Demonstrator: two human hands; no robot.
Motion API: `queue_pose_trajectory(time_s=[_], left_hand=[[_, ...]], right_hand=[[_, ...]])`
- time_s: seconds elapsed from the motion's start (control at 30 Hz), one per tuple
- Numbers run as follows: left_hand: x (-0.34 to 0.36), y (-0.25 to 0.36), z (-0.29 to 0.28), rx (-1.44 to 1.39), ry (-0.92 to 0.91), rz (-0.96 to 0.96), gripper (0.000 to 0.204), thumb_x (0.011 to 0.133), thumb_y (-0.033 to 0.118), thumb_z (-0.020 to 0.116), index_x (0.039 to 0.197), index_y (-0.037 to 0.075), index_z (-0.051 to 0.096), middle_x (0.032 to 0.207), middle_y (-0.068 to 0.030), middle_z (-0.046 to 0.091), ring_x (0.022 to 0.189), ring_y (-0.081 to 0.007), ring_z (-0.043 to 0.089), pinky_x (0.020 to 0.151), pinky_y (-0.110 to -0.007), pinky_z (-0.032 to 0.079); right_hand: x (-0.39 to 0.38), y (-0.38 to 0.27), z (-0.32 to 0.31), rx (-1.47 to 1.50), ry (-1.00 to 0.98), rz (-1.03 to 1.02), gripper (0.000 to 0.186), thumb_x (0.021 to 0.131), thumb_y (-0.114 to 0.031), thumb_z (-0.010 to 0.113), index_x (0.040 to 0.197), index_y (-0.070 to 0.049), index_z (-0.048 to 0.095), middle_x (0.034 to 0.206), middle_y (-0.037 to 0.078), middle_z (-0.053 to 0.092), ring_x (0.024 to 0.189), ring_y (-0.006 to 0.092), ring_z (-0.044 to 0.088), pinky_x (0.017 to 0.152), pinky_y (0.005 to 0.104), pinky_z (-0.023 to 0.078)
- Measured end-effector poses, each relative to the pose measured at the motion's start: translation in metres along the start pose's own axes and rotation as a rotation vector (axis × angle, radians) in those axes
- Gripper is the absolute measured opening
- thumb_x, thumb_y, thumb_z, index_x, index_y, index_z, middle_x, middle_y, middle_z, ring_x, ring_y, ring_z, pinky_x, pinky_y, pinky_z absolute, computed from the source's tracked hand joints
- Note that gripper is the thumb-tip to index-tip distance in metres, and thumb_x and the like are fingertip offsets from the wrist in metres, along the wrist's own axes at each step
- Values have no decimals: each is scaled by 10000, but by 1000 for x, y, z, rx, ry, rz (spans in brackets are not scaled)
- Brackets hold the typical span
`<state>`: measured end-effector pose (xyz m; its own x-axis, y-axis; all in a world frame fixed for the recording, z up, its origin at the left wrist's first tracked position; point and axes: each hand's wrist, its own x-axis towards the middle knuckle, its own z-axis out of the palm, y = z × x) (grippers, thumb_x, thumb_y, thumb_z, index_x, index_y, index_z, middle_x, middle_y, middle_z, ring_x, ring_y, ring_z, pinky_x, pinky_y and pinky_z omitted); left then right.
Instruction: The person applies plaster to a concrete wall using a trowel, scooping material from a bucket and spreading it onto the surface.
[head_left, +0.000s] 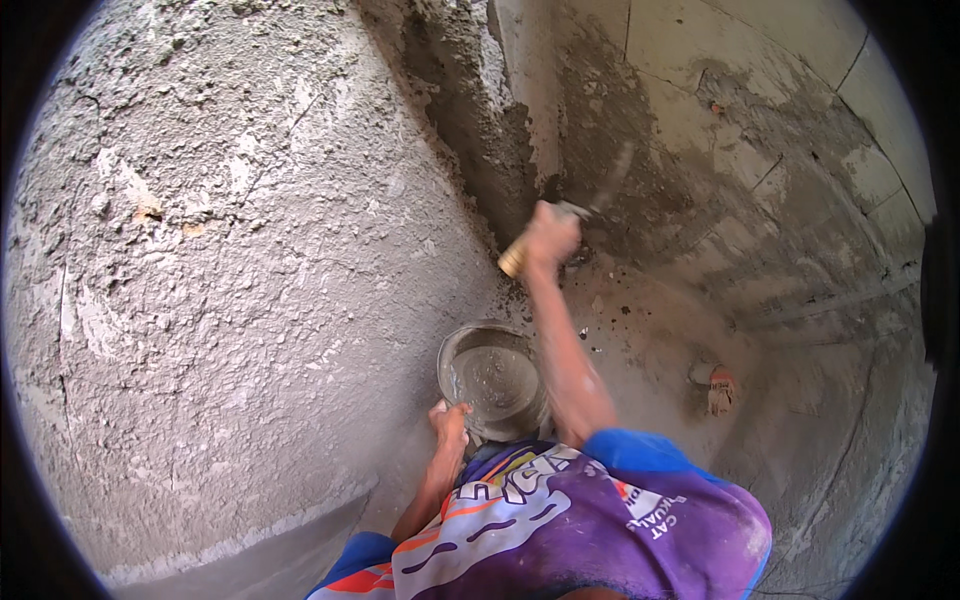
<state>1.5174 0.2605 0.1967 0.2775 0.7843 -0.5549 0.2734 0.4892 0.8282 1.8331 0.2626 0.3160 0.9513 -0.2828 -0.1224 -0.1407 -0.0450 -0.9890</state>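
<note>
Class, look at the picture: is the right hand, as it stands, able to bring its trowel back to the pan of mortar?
Probably yes. The right hand holds the trowel at the wall corner, and the pan sits open just below that arm, steadied at its rim by the left hand. Nothing lies between them.

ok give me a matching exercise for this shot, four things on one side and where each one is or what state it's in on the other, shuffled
Things:
1. trowel
2. metal bowl
3. rough plastered wall
4. reddish scrap

Places or states:
A. lying on the floor to the right of the arm
B. held by the rim in the left hand, with grey mix inside
C. gripped by its wooden handle in the right hand, blade raised at the corner
D. fills the left side of the view, grey and coarse

Pairs: 1-C, 2-B, 3-D, 4-A
</note>
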Motion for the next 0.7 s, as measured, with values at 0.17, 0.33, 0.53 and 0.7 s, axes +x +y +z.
queue_pose_trajectory(time_s=[0.17,0.33,0.53,0.7], left_hand=[[4,-12,-30,24,145,-11,241,527,-72,567,756,1,568,680,-27,545,559,-129,463,457,-290,358],[-6,0,-28,79,209,-125,242,548,-57,562,785,-10,540,657,-30,523,513,-119,421,428,-283,320],[11,-18,-19,119,103,-14,397,563,-21,565,959,-50,554,749,-64,565,483,-123,442,366,-258,303],[5,-8,31,-8,-34,59,347,561,-107,516,894,-51,597,789,-76,605,636,-154,542,556,-262,430]], right_hand=[[-81,-115,33,-22,-569,-178,241,764,-174,547,880,34,512,766,191,596,673,278,593,642,395,473],[-97,-78,-32,145,-937,-119,237,777,-211,616,787,-9,490,633,65,521,554,136,525,500,288,438],[-43,99,-125,-1087,-1510,-130,282,668,-250,571,665,29,525,686,173,577,632,293,564,595,394,451],[-60,237,-181,450,-1468,558,180,652,-189,620,617,-42,522,515,58,471,421,184,467,401,333,381]])
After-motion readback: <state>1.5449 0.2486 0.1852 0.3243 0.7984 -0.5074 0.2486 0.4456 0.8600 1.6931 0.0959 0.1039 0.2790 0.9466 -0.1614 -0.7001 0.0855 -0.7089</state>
